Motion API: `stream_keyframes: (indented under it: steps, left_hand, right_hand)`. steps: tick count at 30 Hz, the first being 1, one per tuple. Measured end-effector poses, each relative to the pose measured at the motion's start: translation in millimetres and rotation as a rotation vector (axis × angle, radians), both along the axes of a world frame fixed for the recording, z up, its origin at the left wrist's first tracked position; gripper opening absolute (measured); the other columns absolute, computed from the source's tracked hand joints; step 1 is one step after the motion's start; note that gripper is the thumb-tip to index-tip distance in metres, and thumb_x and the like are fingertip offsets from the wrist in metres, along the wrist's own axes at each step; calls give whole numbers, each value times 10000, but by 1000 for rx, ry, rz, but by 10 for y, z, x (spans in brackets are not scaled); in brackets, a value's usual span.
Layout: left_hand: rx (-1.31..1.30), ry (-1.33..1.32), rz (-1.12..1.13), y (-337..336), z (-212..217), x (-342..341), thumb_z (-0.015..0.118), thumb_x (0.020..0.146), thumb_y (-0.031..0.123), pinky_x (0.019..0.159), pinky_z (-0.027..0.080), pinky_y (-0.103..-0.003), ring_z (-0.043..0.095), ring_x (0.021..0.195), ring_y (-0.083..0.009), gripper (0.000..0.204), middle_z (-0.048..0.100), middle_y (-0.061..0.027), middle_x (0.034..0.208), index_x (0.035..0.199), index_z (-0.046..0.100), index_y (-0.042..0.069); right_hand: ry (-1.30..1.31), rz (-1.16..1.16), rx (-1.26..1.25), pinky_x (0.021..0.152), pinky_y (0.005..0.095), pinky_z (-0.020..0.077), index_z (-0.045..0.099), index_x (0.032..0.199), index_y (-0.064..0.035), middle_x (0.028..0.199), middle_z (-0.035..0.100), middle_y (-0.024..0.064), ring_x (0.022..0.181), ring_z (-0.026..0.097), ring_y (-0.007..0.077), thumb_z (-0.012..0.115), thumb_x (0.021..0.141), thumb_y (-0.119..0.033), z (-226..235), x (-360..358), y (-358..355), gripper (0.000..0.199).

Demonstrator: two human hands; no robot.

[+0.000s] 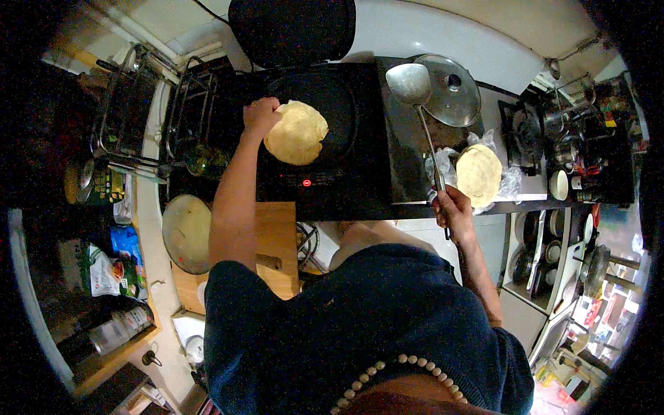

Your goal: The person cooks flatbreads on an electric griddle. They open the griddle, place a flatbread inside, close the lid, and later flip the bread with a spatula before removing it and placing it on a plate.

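A round, pale flatbread (296, 133) hangs from the person's left hand (261, 114), which pinches its upper left edge. The flatbread is held just above the near left part of a dark round griddle (332, 104), overlapping its rim. The griddle sits on a black cooktop (325, 181) with a small red light showing on its front edge, below the flatbread.

To the right of the griddle, the right hand (451, 207) is clenched around the thin handle of a long metal spatula (413, 86). The spatula's broad flat blade lies up and right of the griddle, resting on a steel surface beside a round glass lid (453, 90) with a knob. Just right of the right hand, further from the griddle, a stack of uncooked flatbreads (478, 174) rests on clear plastic wrap (510, 181) on the desk (526, 190).

Below and left of the griddle, a wooden board (277, 238) lies under the left forearm, with a pale round plate (187, 232) beside it. Further left of the griddle stand wire racks (135, 104) and assorted packets and jars (114, 266). Far right of the griddle, shelves hold pots and utensils (584, 138).
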State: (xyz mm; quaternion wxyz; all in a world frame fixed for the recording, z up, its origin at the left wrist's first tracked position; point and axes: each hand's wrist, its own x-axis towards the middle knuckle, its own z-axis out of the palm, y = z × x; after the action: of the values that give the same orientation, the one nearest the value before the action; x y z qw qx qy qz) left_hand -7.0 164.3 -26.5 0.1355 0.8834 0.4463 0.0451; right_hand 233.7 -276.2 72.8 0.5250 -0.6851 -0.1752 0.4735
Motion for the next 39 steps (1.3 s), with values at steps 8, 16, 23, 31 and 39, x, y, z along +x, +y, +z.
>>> stream_keyframes:
  steps: [8, 16, 23, 31, 39]
  left_hand:
    - [555, -377, -276, -943, 927, 55, 640, 716, 127, 900, 361, -451, 545, 885, -259, 65, 593, -29, 874, 768, 601, 135]
    - [517, -213, -4, -955, 408, -368, 711, 661, 129, 822, 405, -445, 529, 913, -264, 170, 559, -49, 951, 798, 612, 139]
    - [593, -65, 72, -422, 662, -275, 708, 718, 154, 809, 409, -421, 586, 849, -237, 335, 631, 17, 883, 1034, 598, 167]
    - [79, -140, 171, -70, 183, 140, 704, 705, 135, 785, 493, -430, 604, 913, -275, 511, 627, -56, 1024, 1181, 522, 166]
    - [10, -99, -84, -60, -340, 406, 665, 699, 64, 815, 490, -411, 566, 996, -284, 370, 584, -69, 1052, 1047, 567, 139]
  right_hand:
    - [-2, -16, 10, 374, 197, 301, 511, 901, -50, 639, 483, -9, 452, 406, 54, 511, 926, -194, -7, -1, 88, 147]
    - [-12, -15, -30, 369, 197, 281, 508, 869, -52, 637, 472, -7, 444, 383, 53, 484, 945, -204, -2, 12, 110, 172]
    - [42, -3, -9, 374, 205, 289, 525, 936, -35, 637, 477, -9, 446, 391, 58, 500, 934, -185, 11, 37, 140, 152]
    - [7, -56, -41, 368, 204, 307, 537, 908, -35, 627, 481, -10, 438, 406, 56, 503, 928, -187, 35, 72, 23, 157]
    - [-3, -63, -17, 374, 204, 313, 534, 907, -41, 608, 473, -19, 446, 411, 50, 504, 930, -196, 35, 147, -48, 160]
